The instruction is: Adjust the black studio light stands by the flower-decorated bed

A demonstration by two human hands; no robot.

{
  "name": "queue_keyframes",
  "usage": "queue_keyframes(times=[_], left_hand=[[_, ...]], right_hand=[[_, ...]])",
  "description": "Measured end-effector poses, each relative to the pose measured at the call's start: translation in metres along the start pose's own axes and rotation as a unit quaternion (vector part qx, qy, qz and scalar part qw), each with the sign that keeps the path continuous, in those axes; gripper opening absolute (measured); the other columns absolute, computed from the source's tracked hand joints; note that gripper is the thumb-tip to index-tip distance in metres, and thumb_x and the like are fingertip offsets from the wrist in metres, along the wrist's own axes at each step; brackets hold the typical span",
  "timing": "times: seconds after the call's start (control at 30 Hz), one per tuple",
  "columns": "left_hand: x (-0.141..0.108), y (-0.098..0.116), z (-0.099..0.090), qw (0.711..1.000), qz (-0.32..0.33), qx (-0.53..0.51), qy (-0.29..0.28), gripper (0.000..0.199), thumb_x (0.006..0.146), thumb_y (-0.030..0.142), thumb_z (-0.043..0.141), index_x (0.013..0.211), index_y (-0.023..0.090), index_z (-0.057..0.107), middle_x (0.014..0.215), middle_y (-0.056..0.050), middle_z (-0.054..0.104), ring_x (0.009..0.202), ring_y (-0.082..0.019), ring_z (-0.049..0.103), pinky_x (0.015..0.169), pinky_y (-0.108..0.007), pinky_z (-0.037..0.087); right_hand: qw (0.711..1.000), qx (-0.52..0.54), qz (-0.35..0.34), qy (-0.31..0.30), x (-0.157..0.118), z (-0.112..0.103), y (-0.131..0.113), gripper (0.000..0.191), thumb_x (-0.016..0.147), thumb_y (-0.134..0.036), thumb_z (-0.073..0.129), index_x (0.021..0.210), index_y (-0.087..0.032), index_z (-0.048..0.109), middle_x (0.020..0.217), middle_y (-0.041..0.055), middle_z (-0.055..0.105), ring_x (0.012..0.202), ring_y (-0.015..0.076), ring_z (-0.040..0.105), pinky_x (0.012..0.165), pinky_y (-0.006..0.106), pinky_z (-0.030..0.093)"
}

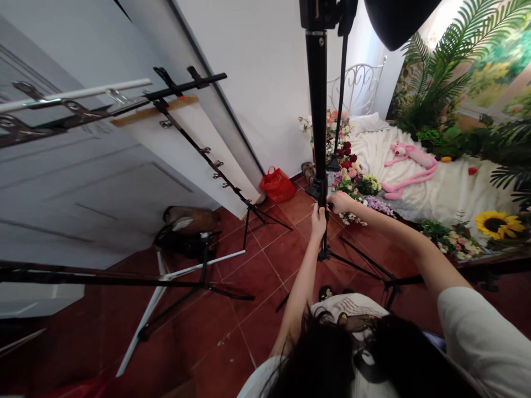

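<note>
A black light stand (317, 110) rises upright in front of me, its top carrying a dark lamp head (398, 19) that leaves the picture. My left hand (318, 222) is wrapped around the pole below a black collar (319, 188). Just right of the pole, my right hand (341, 202) is closed on a small black knob (330, 206) on the stand, mostly hidden by the fingers. A black cable (341, 99) hangs beside the pole and ends in a plug-like piece near the flowers.
To the left, backdrop stands with metal clamps (77, 108) hold a white board (207, 143). Stand legs (199, 284) spread over the red tiled floor (261, 276). A red bag (277, 184) sits by the wall. On the right, flowers (350, 171) edge a white-covered bed with a pink plush toy (415, 160).
</note>
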State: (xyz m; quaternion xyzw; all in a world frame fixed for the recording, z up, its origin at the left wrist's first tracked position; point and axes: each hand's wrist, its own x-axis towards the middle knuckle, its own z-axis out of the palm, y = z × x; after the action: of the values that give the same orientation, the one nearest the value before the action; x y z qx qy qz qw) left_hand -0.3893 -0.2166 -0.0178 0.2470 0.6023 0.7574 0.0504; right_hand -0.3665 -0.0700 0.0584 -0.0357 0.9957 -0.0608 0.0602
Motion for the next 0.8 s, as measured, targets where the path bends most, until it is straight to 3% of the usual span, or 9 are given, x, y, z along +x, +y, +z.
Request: queue_keyframes(times=[0.07,0.2,0.27,0.33,0.47,0.63,0.73,0.8], left_hand=[[0.0,-0.001,0.0,1.0,0.0,-0.003,-0.001,0.062,0.085,0.082,0.046,0.086,0.021,0.059,0.082,-0.005,0.064,0.078,-0.018,0.061,0.079,-0.032,0.051],[-0.001,0.0,-0.002,1.0,-0.001,-0.003,-0.007,0.062,0.086,0.081,0.046,0.086,0.02,0.059,0.082,-0.005,0.064,0.078,-0.017,0.061,0.08,-0.031,0.051],[-0.001,0.001,-0.002,1.0,0.003,0.0,-0.008,0.061,0.087,0.08,0.046,0.086,0.02,0.059,0.082,-0.005,0.064,0.077,-0.017,0.06,0.08,-0.031,0.05],[-0.002,0.001,-0.002,1.0,0.008,0.003,-0.006,0.061,0.088,0.079,0.045,0.085,0.02,0.06,0.082,-0.005,0.064,0.077,-0.017,0.06,0.081,-0.031,0.051],[0.0,-0.003,-0.003,1.0,0.001,0.007,0.001,0.061,0.087,0.079,0.046,0.089,0.02,0.062,0.083,-0.006,0.065,0.077,-0.018,0.062,0.081,-0.033,0.052],[0.001,-0.011,-0.002,1.0,-0.008,0.002,0.024,0.069,0.083,0.082,0.05,0.103,0.018,0.066,0.092,-0.011,0.069,0.096,-0.024,0.066,0.087,-0.035,0.053],[-0.001,-0.01,-0.001,1.0,-0.016,-0.007,0.008,0.066,0.086,0.081,0.047,0.097,0.018,0.066,0.083,-0.008,0.067,0.084,-0.021,0.065,0.079,-0.032,0.054],[-0.001,-0.008,0.0,1.0,-0.017,-0.006,-0.002,0.065,0.087,0.081,0.045,0.091,0.019,0.065,0.079,-0.006,0.065,0.076,-0.018,0.063,0.077,-0.032,0.055]], right_hand=[[0.998,0.007,-0.008,0.062,-0.011,0.015,-0.006,0.031,0.084,-0.013,0.057,0.107,-0.016,0.077,0.116,0.0139,0.077,0.112,0.0278,0.071,0.099,0.035,0.051],[0.984,0.066,-0.007,0.167,-0.038,0.054,-0.011,0.058,0.084,-0.008,0.049,0.141,-0.01,0.058,0.154,0.0185,0.053,0.137,0.0264,0.057,0.111,0.041,0.048],[0.976,0.096,-0.026,0.196,-0.053,0.068,-0.009,0.069,0.08,-0.01,0.051,0.149,-0.007,0.048,0.159,0.0204,0.046,0.144,0.0268,0.05,0.114,0.044,0.047],[0.967,0.124,-0.041,0.218,-0.066,0.07,-0.007,0.068,0.08,-0.016,0.054,0.148,-0.009,0.049,0.154,0.021,0.051,0.141,0.029,0.053,0.116,0.048,0.045],[0.928,0.207,-0.023,0.309,-0.072,0.035,-0.019,0.051,0.088,-0.038,0.061,0.135,-0.017,0.057,0.133,0.0171,0.067,0.127,0.0308,0.063,0.115,0.052,0.046],[0.872,0.315,-0.019,0.374,-0.032,-0.04,-0.064,0.078,0.089,-0.055,0.067,0.149,-0.016,0.038,0.14,0.0188,0.059,0.132,0.032,0.059,0.112,0.046,0.049],[0.848,0.374,-0.004,0.375,-0.005,-0.068,-0.083,0.065,0.09,-0.057,0.065,0.14,-0.018,0.049,0.115,0.0125,0.071,0.105,0.0271,0.072,0.099,0.043,0.056],[0.824,0.422,0.004,0.379,0.005,-0.075,-0.088,0.059,0.085,-0.056,0.07,0.128,-0.018,0.058,0.096,0.0078,0.074,0.085,0.0226,0.074,0.088,0.039,0.059]])
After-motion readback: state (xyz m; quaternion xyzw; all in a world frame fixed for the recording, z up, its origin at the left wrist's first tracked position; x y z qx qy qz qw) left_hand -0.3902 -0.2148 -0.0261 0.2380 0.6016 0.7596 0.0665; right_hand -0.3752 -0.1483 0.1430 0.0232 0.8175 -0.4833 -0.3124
